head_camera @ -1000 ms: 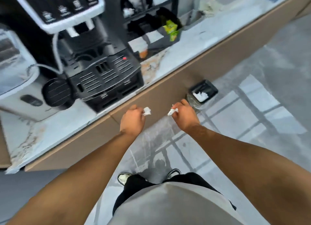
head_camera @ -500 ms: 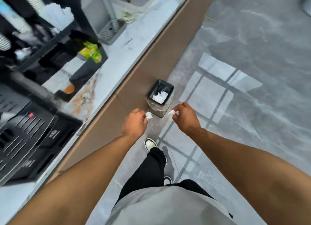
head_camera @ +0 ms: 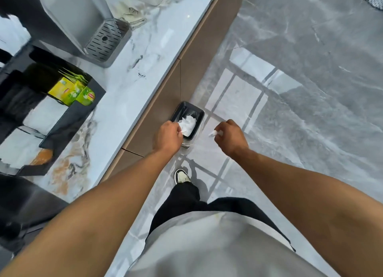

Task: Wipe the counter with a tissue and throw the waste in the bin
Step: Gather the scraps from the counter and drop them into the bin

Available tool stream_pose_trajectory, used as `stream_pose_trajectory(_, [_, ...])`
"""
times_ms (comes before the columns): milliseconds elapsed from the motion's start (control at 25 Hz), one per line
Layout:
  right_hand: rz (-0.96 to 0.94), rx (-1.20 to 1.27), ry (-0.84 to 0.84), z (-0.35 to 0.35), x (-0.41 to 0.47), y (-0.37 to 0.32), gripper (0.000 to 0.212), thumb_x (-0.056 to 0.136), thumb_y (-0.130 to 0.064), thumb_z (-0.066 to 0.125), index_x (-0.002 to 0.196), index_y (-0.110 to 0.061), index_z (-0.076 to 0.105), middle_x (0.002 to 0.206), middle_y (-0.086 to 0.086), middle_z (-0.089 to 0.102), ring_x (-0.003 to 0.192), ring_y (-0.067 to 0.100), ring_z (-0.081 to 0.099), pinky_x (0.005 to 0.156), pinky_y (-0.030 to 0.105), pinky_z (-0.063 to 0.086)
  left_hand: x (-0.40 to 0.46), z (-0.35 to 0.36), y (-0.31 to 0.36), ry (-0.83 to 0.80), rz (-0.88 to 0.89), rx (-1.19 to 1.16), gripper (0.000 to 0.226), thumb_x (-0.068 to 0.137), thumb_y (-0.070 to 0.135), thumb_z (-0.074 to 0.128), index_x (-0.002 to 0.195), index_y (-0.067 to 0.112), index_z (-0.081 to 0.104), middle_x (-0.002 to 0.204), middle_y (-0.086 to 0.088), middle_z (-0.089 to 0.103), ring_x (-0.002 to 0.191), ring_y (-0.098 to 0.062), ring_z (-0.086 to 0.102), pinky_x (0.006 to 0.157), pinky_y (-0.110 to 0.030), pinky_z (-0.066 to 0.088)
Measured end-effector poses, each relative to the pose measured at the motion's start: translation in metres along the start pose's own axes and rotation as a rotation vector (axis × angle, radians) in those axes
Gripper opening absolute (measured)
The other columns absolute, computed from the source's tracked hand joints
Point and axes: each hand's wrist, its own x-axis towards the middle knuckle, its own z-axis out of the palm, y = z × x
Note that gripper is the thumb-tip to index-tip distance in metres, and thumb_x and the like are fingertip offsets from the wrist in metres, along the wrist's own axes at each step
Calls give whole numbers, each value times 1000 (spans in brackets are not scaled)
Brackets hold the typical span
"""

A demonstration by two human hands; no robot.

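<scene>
A small black bin (head_camera: 199, 114) stands on the floor against the brown counter front, with crumpled white tissue (head_camera: 189, 123) lying inside. My left hand (head_camera: 168, 137) hovers over the bin's near left edge, pinching a small white tissue scrap that barely shows at its fingertips. My right hand (head_camera: 231, 138) is just right of the bin, above the floor, and pinches another small white tissue scrap (head_camera: 213, 133). The marble counter (head_camera: 132, 78) runs along the left.
On the counter stand a black organiser with yellow-green tea packets (head_camera: 72, 90), a grey machine with a slotted drip tray (head_camera: 104, 41), and a dark coffee machine at the lower left. My shoe (head_camera: 182, 176) is on the glossy grey floor below the bin.
I have stepped along the counter toward the bin. Both hands, each still pinching tissue, moved with me; the left is now over the bin and the hands are farther apart.
</scene>
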Motion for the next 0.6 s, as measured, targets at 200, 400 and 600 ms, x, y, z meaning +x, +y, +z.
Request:
stream_pose_trajectory(200, [-76, -70, -101, -6, 57, -22, 18, 87, -10, 57, 102, -13, 67, 109, 8, 56, 90, 28, 59, 76, 30, 46, 33, -4, -14, -14, -87, -53, 7, 89, 13, 64, 90, 16, 70, 96, -2, 64, 88, -24, 61, 75, -40, 55])
stream_pose_trajectory(400, [-138, -92, -201, -2, 114, -32, 20, 84, -9, 59, 101, -14, 69, 116, 7, 57, 86, 22, 56, 72, 24, 39, 45, 3, -19, -18, -217, -116, 14, 88, 10, 64, 98, 15, 71, 103, -4, 65, 93, -25, 63, 82, -40, 55])
stream_pose_trajectory(600, [-218, -127, -347, 8, 174, -26, 21, 82, -6, 57, 97, -14, 71, 119, 9, 58, 83, 23, 60, 71, 26, 47, 62, 21, -3, 73, -449, -275, 23, 82, 0, 63, 101, 11, 72, 107, -8, 66, 95, -24, 64, 86, -29, 51])
